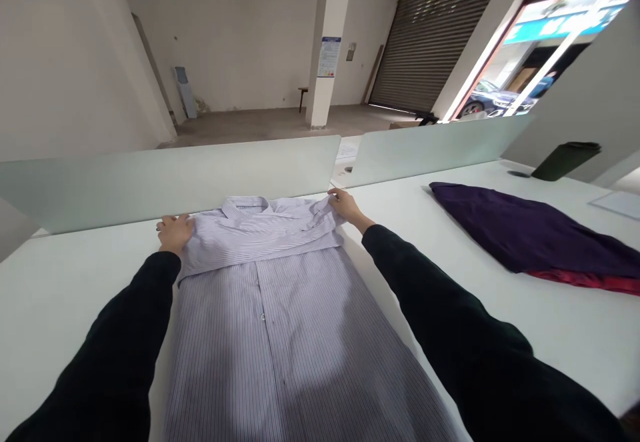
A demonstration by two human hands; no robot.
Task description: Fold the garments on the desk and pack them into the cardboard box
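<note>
A striped, light purple-grey button-up shirt point(300, 322) lies front side up on the white table, its collar toward the glass divider. Both sleeves are folded across the chest in a band below the collar. At the shirt's left shoulder edge, my left hand point(175, 232) has its fingers curled on the cloth. My right hand point(346, 206) pinches the fabric at the opposite shoulder, near the gap between the divider panels. The shirt's lower end runs out of view at the bottom.
Frosted glass dividers point(175, 185) line the far edge of the white table point(400, 229). On the right lie a dark purple garment point(530, 229) with red cloth under it, and a dark green rolled item point(565, 161). A pillar point(327, 49) stands beyond.
</note>
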